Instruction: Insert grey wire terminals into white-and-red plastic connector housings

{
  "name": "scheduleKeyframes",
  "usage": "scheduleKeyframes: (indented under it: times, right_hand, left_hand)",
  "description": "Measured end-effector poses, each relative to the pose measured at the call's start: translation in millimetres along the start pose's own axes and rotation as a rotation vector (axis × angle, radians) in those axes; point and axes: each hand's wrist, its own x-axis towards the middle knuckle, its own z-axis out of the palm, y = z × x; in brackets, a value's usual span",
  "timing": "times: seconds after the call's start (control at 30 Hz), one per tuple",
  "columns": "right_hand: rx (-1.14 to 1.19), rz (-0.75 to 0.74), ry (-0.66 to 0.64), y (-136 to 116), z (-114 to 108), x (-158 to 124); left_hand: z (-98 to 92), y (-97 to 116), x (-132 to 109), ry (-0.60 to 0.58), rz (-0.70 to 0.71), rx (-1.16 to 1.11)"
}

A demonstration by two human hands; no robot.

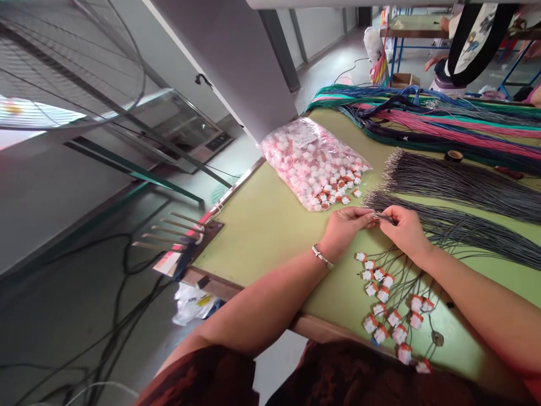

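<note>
My left hand [344, 226], a bracelet at its wrist, pinches something too small to make out with thumb and forefinger. Just beside it, my right hand [404, 230] grips a dark grey wire [385, 219], its end pointing at the left fingertips. Beyond the hands lies a bundle of dark grey wires [469, 225] with bare metal tips. Nearer my body, several wires ending in white and orange connectors [394, 318] are spread on the table. A clear bag of white and orange connectors [315, 163] lies beyond my left hand, some loose at its mouth.
A second grey wire bundle [460, 180] and a roll of black tape [453, 155] lie farther back, before long coloured wires [443, 121]. A pronged metal rack [186, 237] sits at the table's left corner. A fan [71, 62] stands left; another person [473, 45] is behind.
</note>
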Motion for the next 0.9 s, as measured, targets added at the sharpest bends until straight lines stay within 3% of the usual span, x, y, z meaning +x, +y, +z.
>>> scheduleKeyframes:
  times: [0.5,0.6,0.73,0.77,0.8,0.9]
  right_hand:
    - [-0.077,-0.031,0.002,-1,3,1]
    - [0.043,0.014,0.003,-2,-3,3]
    - [0.281,0.129,0.041,0,-6,8]
    - [0.313,0.148,0.043,1,-6,9]
    - [0.333,0.16,0.046,2,-5,9]
    - [0.369,0.175,0.045,2,-3,9]
  left_hand:
    - [0.0,-1,2,-0.003,0.023,0.132]
    - [-10.1,11,0,-0.124,-0.003,0.387]
    - [-25.2,30,-1,-0.597,0.115,0.786]
    - [-27.6,33,1,-0.627,0.198,0.856]
    - [-29.4,34,5,-0.56,0.303,0.925]
    - [-31.8,30,24,-0.157,0.645,1.162]
